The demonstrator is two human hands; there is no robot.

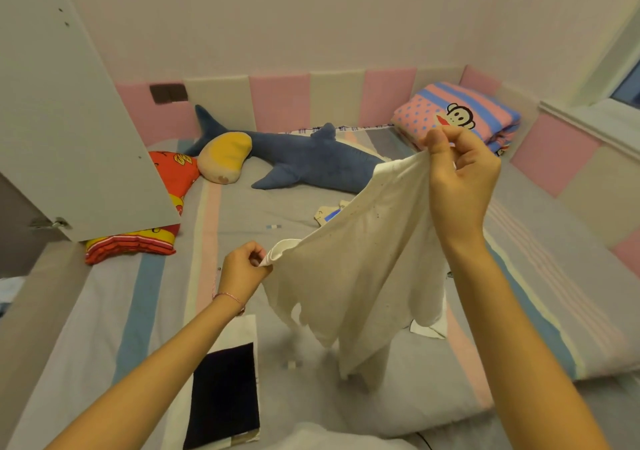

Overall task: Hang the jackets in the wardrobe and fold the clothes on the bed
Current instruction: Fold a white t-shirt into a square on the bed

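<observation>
Folding in progress: white top held over the bed

**Item in hand.** The person stands at the foot of the bed (104, 311) and holds a white top (360, 262) in the air above the mattress. Its lower edge hangs loose, just above the sheet or brushing it.

**Hands.** The left hand (242, 269) is low, and its fingers (254, 254) pinch a rolled edge of the top. The right hand (460, 176) is raised higher, and its fingers (446, 138) are bunched on the upper corner. The cloth is stretched at a slant between the two grips.

**Work done.** One folded piece (225, 390), dark with a white border, lies flat on the bed by the left forearm. I judge it a finished fold.

**Work left.**
- The top is unfolded. It needs laying flat and squaring up.
- A small crumpled cloth (329, 212) shows behind the top and appears unfolded.
- A white scrap (429, 328) lies under the hanging hem. I cannot tell what it is.
- No jackets are in view. A wardrobe door (69, 120) stands open at left with its interior hidden, so the hanging cannot be verified.

**Assessment.** Folding is partly done, with at least two pieces outstanding.
</observation>
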